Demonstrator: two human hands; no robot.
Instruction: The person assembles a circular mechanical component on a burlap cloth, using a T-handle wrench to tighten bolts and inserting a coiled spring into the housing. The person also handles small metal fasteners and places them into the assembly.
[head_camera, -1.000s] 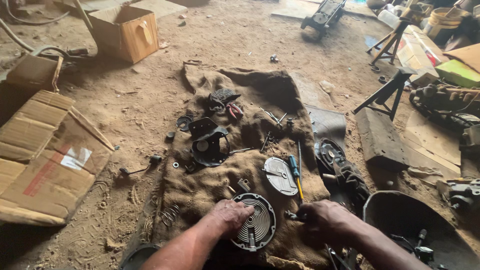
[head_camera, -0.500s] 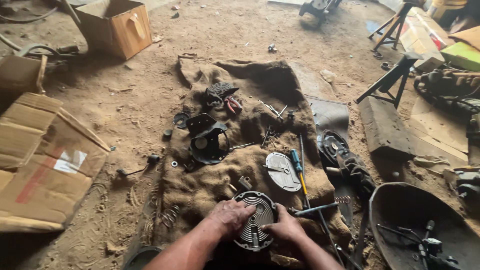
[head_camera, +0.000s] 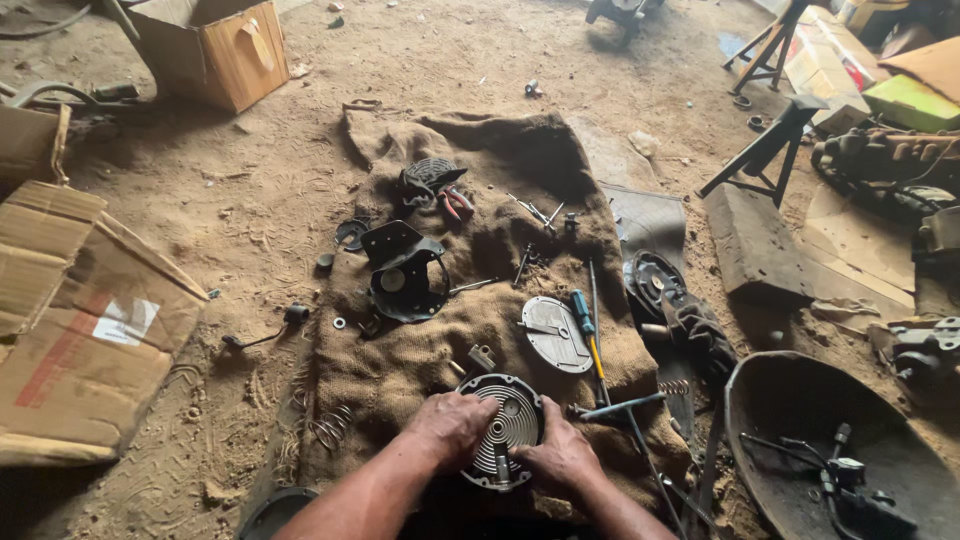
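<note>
While both hands press on it, the round ribbed grey metal cover lies on the brown burlap sack spread over the dirt floor. Left hand cups its left rim, fingers curled in a loose grip; right hand clasps its right edge. Just beyond lie a flat round metal plate and a blue-handled screwdriver.

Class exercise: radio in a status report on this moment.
Left hand and right hand grip round ribbed metal plate on burlap cloth. T-handle wrench lies beside right hand.
</note>
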